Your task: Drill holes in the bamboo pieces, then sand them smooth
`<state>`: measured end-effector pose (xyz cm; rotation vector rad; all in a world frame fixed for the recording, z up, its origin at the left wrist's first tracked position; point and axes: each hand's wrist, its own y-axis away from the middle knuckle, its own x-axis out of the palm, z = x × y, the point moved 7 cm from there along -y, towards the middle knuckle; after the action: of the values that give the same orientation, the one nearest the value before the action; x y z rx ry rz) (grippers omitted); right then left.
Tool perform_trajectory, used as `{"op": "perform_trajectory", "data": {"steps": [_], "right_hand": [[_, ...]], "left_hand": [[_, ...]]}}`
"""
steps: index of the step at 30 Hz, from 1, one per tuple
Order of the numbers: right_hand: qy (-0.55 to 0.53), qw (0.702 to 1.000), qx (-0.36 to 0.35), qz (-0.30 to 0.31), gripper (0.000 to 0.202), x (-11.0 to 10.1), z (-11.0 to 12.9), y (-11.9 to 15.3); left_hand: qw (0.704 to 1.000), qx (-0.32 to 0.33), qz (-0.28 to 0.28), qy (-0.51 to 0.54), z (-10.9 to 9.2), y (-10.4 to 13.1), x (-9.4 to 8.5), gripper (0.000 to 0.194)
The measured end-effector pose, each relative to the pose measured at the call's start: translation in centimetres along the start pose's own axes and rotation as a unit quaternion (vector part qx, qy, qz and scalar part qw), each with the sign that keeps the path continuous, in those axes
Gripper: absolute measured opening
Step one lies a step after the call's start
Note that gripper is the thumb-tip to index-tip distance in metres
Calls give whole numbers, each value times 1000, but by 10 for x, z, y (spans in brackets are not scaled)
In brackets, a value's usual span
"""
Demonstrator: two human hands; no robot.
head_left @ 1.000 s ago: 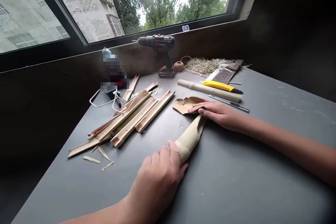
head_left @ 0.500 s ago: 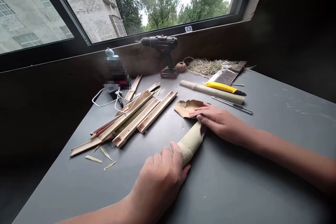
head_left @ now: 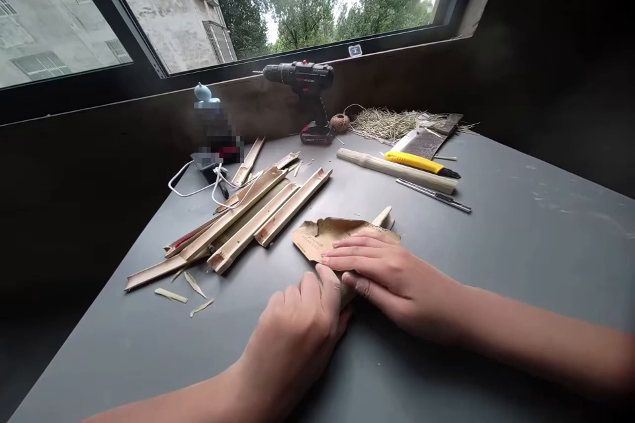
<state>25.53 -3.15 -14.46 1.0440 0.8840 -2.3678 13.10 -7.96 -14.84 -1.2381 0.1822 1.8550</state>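
Note:
My left hand [head_left: 300, 324] is closed around the near end of a pale bamboo piece [head_left: 383, 217], which lies slanted just above the grey table. Its far tip pokes out beyond a torn brown sheet of sandpaper [head_left: 321, 239] with faint print on its back. Draped over the bamboo, the sandpaper is held there by my right hand [head_left: 389, 271], fingers laid across the sheet and thumb on the near side. Both hands almost meet, and they and the sheet hide most of the bamboo.
Split bamboo strips [head_left: 248, 225] lie left, with shavings [head_left: 171, 295] nearby. Beyond my right hand are a bamboo stick [head_left: 397, 170], a yellow-handled tool [head_left: 417, 161] and a slim metal knife [head_left: 434, 195]. A cordless drill [head_left: 310, 99], twine ball [head_left: 340, 123] and straw pile [head_left: 387, 124] stand behind.
My right hand has slid the sandpaper along the bamboo toward my left hand, covering its middle and baring the far tip. My left hand keeps its grip. The view has shifted slightly.

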Motion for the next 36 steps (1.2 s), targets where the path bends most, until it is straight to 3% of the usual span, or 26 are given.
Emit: {"op": "perform_trajectory", "data": {"steps": [3,5,7,12,14,18,20,22,24,27,30,33,36], "right_hand": [[-17,1000,-14,22,33,-4,-11,-1],[14,998,62,-8,34,-14,-33,-2],[53,990,120,-46,35,-20,-40,1],[32,999,2,11,36,4,5,4],[27,999,18,8,35,0,-6,3],[69,983,157,-61,37,-23,-54,6],[80,986,133,-65,38,-22,-52,5],[85,993,64,-48,39,-14,-38,3],[94,994,29,-38,40,-9,-30,1],[117,989,73,-61,39,-12,-35,1],[124,986,87,-68,39,-9,-29,4],[90,996,11,-22,42,6,-12,5],[68,998,6,-18,41,3,-23,0]], "left_hand": [[1000,-5,4,7,1,0,0,44],[1000,-10,4,15,1,0,1,45],[1000,-15,2,16,1,1,1,42],[999,-15,6,37,2,0,2,36],[994,-24,67,87,10,-4,11,35],[953,-52,232,191,39,-15,38,50],[938,-61,273,204,54,-20,45,57],[948,-81,262,160,69,-23,43,56],[969,-90,209,97,74,-23,34,51],[984,-43,154,78,57,-19,26,47],[980,-23,170,102,42,-15,33,40],[965,-48,215,144,41,-15,41,43],[951,-64,250,172,43,-16,42,48]]}}
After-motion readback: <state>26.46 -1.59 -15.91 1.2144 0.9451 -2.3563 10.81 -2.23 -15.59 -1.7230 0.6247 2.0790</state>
